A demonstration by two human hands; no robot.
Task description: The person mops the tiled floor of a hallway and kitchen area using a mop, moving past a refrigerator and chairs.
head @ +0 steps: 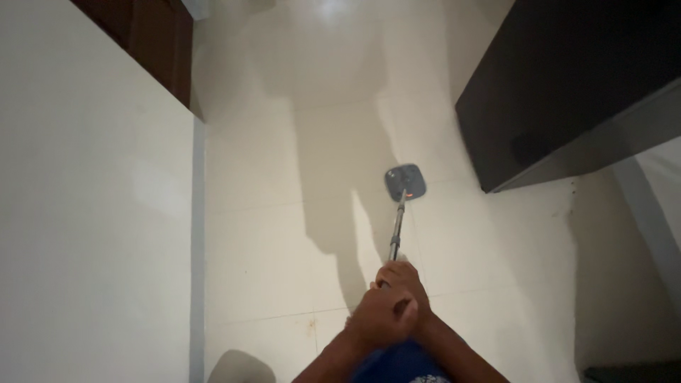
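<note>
We hold a mop with both hands low in the centre of the frame. Our left hand (379, 315) wraps its fingers fully around the top of the handle, and our right hand (410, 284) sits just above it in the picture, also curled tight on the handle, the two hands touching each other.

From our fingers the mop handle (396, 230) runs as a thin metal shaft up the frame, leaning only slightly to the right, so its long axis lies almost straight away from us. It ends at the mop head (405, 182), a flat grey pad with rounded corners that lies on the pale tiled floor (269, 234) a little right of centre.

The right hand is the nearer one to the pad; the left takes the very end of the shaft.

A dark cabinet (567, 92) stands at upper right, apart from the pad, and a white wall (92, 213) fills the left side. Our shadow falls across the tiles beside the shaft.
</note>
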